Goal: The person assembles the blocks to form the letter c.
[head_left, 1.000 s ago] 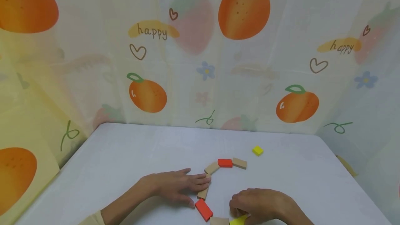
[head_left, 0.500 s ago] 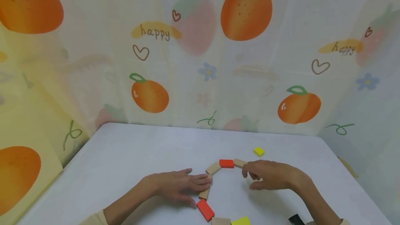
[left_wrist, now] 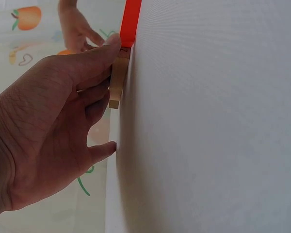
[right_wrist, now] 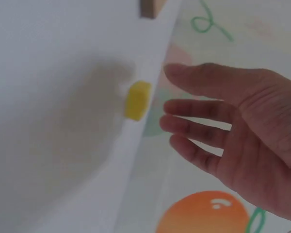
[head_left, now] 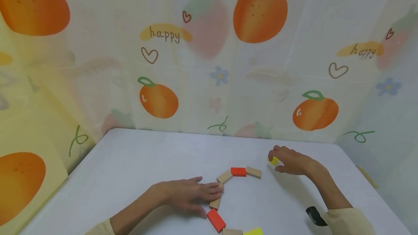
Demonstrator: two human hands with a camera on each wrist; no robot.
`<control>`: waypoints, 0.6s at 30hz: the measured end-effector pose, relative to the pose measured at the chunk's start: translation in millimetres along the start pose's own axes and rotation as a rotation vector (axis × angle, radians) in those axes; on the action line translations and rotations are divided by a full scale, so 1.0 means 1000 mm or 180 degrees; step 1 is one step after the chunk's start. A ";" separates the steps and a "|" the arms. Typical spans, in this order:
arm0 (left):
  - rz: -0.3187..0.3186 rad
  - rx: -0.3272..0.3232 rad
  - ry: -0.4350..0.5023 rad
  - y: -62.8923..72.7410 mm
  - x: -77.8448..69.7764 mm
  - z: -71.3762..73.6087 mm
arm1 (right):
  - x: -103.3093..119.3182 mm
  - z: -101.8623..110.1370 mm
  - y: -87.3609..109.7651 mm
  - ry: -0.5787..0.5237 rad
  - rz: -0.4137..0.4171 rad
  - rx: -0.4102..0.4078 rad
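My left hand [head_left: 186, 195] rests with fairly straight fingers on a plain wooden block [head_left: 215, 203] in a curved row, its thumb tip beside a red block [head_left: 216, 220]. Over at the far right, my right hand [head_left: 292, 160] hovers above a lone yellow block [head_left: 274, 161] and partly covers it in the head view. In the right wrist view the thumb and fingers are spread apart, and that yellow block [right_wrist: 138, 101] lies on the table just beyond the fingertips, with a gap between.
The row curves up through a wooden block [head_left: 224, 176], a red block [head_left: 238, 172] and a wooden end block [head_left: 254, 172]. Its near end has a wooden block [head_left: 232, 231] and a yellow block [head_left: 254, 231], cut by the frame. A fruit-print curtain [head_left: 196, 82] hangs behind the white table [head_left: 156, 151].
My right hand has let go of the near yellow block, passed the row's far end and reached the lone yellow block. My left hand has stayed on the row.
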State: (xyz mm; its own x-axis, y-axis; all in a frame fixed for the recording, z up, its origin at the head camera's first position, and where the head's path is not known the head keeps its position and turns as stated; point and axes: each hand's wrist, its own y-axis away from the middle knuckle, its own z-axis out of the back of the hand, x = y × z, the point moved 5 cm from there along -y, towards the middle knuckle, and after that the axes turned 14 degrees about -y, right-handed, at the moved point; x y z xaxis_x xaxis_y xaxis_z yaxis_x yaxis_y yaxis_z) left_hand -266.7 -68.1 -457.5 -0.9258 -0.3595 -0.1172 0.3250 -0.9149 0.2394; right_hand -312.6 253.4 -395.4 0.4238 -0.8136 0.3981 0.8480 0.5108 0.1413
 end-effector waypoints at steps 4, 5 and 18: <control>0.0011 0.0010 0.0015 0.000 0.000 -0.001 | -0.016 -0.007 -0.005 0.0012 -0.0106 -0.0037; 0.0013 0.0015 0.0019 0.000 0.000 -0.001 | -0.019 -0.008 -0.006 0.0004 -0.0134 -0.0041; 0.0051 0.0045 -0.0002 0.000 -0.001 0.000 | -0.031 -0.017 -0.007 0.0013 -0.0073 0.0015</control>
State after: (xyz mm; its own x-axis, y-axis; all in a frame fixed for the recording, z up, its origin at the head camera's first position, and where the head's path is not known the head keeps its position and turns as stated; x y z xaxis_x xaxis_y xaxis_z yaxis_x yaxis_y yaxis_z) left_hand -266.0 -68.3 -457.3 -0.9206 -0.3740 -0.1126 0.3371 -0.9064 0.2547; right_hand -326.1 270.0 -424.4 0.4056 -0.8262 0.3910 0.8560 0.4934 0.1546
